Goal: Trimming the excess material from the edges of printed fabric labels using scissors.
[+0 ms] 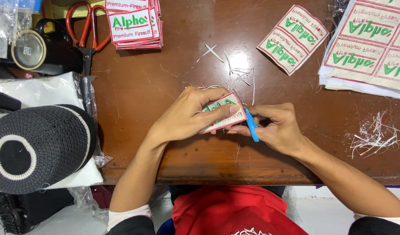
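Table [174, 56], brown wood, worn and scratched, bearing everything listed below.

Cap [36, 148], black knit with a pale band, resting on white bagged material at the table's left edge.

Sheet of uncut patches [374, 48], cream cloth with green lettering and red borders, at the upper right corner.

Pair of joined patches [292, 38], cut loose, lying tilted near the sheet.

Stack of trimmed patches [134, 25], squared up at the top edge, left of centre.

Scissors [84, 30], red-handled, lying just left of the stack, blades pointing toward the person.

Left hand [187, 115], closed in a grip on a single patch [226, 114], thumb across its face, fingers beneath; the patch is held tilted just above the table's near-centre, between both hands.

Right hand [276, 126], curled shut around a small blue-handled cutter [251, 125], whose tip meets the patch's right edge.

Thread and trimmings [237, 72], pale scraps scattered just beyond the hands; a second heap [374, 135] lies to the right, well apart from the right hand.
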